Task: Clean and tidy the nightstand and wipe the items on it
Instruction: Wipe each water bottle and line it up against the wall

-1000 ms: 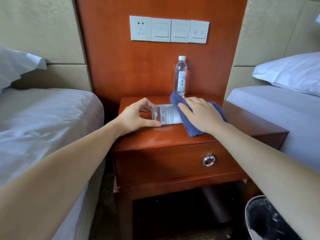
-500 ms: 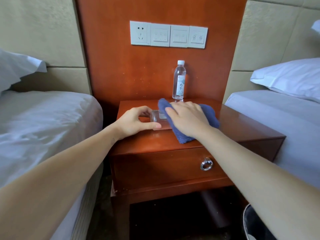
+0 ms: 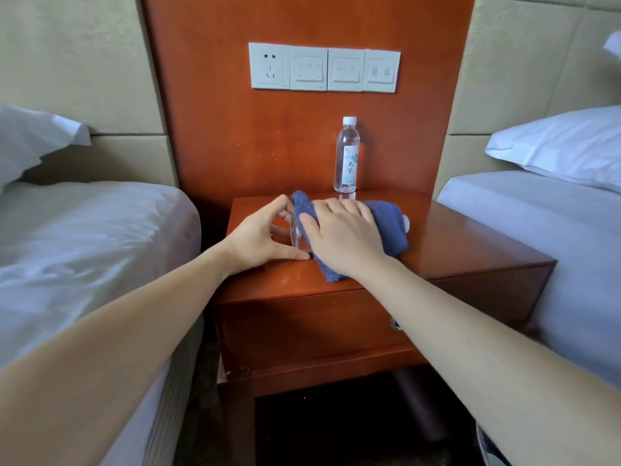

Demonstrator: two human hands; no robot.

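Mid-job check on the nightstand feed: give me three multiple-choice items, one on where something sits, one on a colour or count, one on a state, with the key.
1. Where on the nightstand does the upright bottle stand?
A. front left corner
B. at the back, by the wood panel
C. front right corner

2. What colour is the cloth?
A. blue
B. red
C. white

3. How is the second bottle placed?
A. standing upright
B. hanging over the front edge
C. lying on its side, mostly under the cloth

Key:
1 B, it stands close to the panel, beyond the cloth.
2 A, the cloth under the right hand is blue.
3 C, the left hand grips its clear end as it lies flat on the top.
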